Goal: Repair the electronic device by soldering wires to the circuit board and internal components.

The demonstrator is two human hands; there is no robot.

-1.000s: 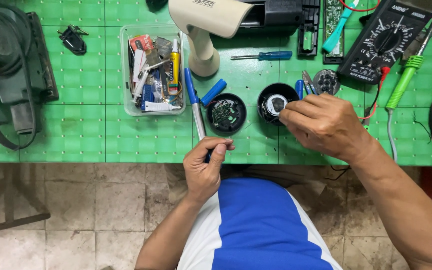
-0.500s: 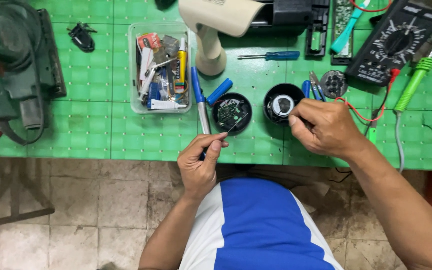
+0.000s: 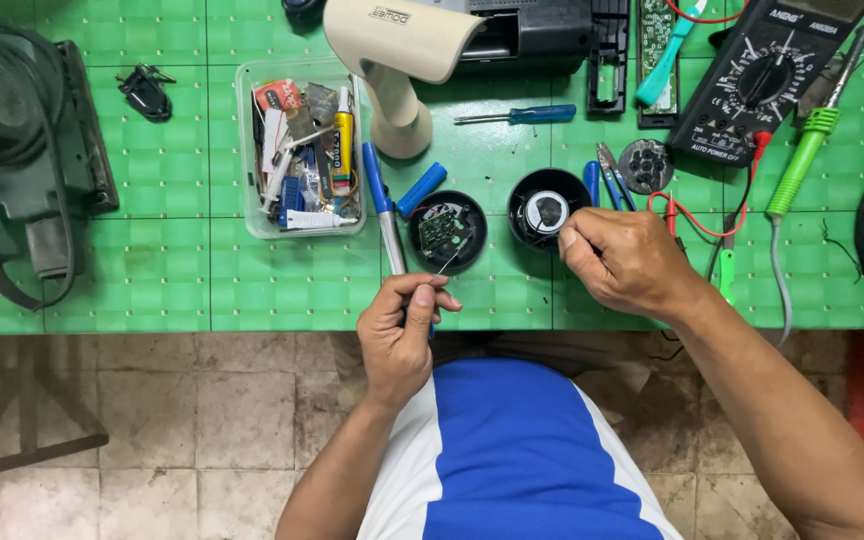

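Observation:
My left hand (image 3: 400, 325) is at the table's front edge, closed on a slim blue-handled tool (image 3: 380, 195) whose metal shaft runs into my fingers. A thin wire leads from those fingertips to a round black shell holding a green circuit board (image 3: 447, 232). My right hand (image 3: 627, 262) is curled with its thumb and fingertips on the near rim of a second round black shell with a white centre (image 3: 542, 212). The two shells sit side by side on the green table (image 3: 152, 270).
A clear plastic box of small parts (image 3: 297, 150) and a green power tool (image 3: 12, 150) stand to the left. At the back are a beige housing (image 3: 402, 50), a blue screwdriver (image 3: 522, 115) and a black multimeter (image 3: 762, 80). A green soldering iron (image 3: 797, 165) lies at right.
Both hands keep their grips. My left hand has risen slightly toward the table edge, and the view has drifted a little.

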